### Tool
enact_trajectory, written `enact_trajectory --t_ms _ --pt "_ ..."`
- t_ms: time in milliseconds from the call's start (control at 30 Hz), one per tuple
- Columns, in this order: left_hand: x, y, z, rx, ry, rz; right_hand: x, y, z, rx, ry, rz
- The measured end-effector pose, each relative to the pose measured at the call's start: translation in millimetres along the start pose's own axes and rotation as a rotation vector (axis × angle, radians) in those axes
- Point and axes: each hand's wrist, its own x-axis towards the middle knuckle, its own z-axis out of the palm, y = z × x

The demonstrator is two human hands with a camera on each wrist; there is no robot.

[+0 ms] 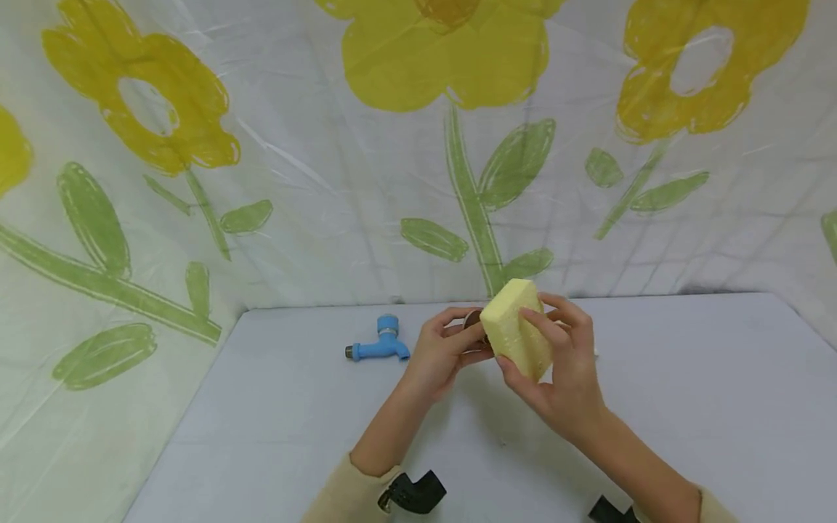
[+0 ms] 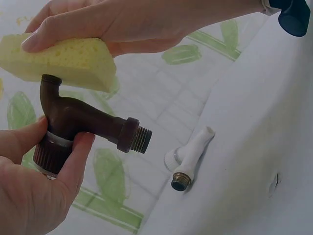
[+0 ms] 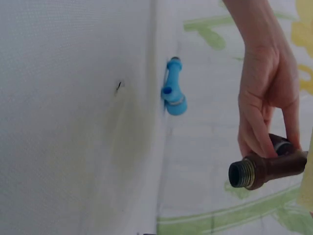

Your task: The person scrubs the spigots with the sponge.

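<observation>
My left hand (image 1: pixel 439 350) grips a dark brown faucet (image 2: pixel 80 115) by its ribbed knob, fingers and thumb around it. The faucet's threaded end sticks out to the side, and its spout mouth meets the underside of a yellow sponge (image 2: pixel 63 61) in the left wrist view. My right hand (image 1: pixel 564 367) holds that sponge (image 1: pixel 519 330) between thumb and fingers, above the table. In the head view the sponge hides most of the faucet. The right wrist view shows the brown threaded end (image 3: pixel 242 174) and only a sliver of sponge at the right edge.
A blue faucet (image 1: pixel 382 343) lies on the white table (image 1: pixel 275 407) left of my hands. A white faucet (image 2: pixel 190 156) with a brass thread lies on the table too, mostly hidden in the head view. Behind stands a flower-printed curtain (image 1: pixel 294 240).
</observation>
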Motion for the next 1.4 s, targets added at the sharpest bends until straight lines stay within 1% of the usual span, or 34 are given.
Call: enact_trajectory --t_ms 100,200,300,433,467,600,667,800,867,933,1033,1133,1200,1267,1400 --pt "0.1 -3.1 4.0 -0.005 0.003 -0.006 0 4 1 0.017 0.06 0.033" --pt "-0.6 -3.9 6.5 -0.014 0.006 -0.018 0 6 1 0.01 0.084 0.046" --pt "-0.8 -2.9 5.9 -0.042 0.019 -0.028 -2 6 2 -0.001 0.046 0.043" --pt "-1.0 -0.6 3.1 -0.075 0.049 -0.009 -4 4 3 0.004 -0.018 0.028" --pt "-1.3 -0.2 2.9 -0.075 0.048 -0.009 -3 4 2 0.002 -0.021 0.029" --pt "-2.5 -1.6 4.8 -0.064 0.012 -0.029 0 6 0 -0.005 0.019 0.045" --pt "-3.1 -1.8 5.6 -0.057 0.009 -0.041 1 7 0 -0.008 0.023 0.045" --pt "-3.3 4.4 3.3 -0.067 0.044 -0.043 0 7 -2 -0.015 -0.041 0.017" --pt "-3.3 10.2 0.1 -0.091 0.06 -0.047 0 8 -2 -0.02 -0.08 0.002" --pt "-3.4 17.0 -3.4 -0.119 0.074 -0.046 0 9 -4 -0.019 -0.127 0.011" --pt "-3.9 25.0 -8.3 -0.154 0.101 -0.025 -1 9 -5 -0.024 -0.208 0.028" --pt "-4.6 29.0 -10.5 -0.167 0.121 -0.004 -2 8 -6 -0.017 -0.273 0.029" --pt "-4.5 28.6 -10.2 -0.173 0.118 -0.009 -2 9 -5 -0.018 -0.277 -0.001" --pt "-4.6 27.4 -9.0 -0.173 0.103 -0.019 -1 10 -5 -0.022 -0.261 -0.026" --pt "-4.5 24.8 -7.5 -0.163 0.092 -0.027 1 12 -6 -0.053 -0.248 -0.018"
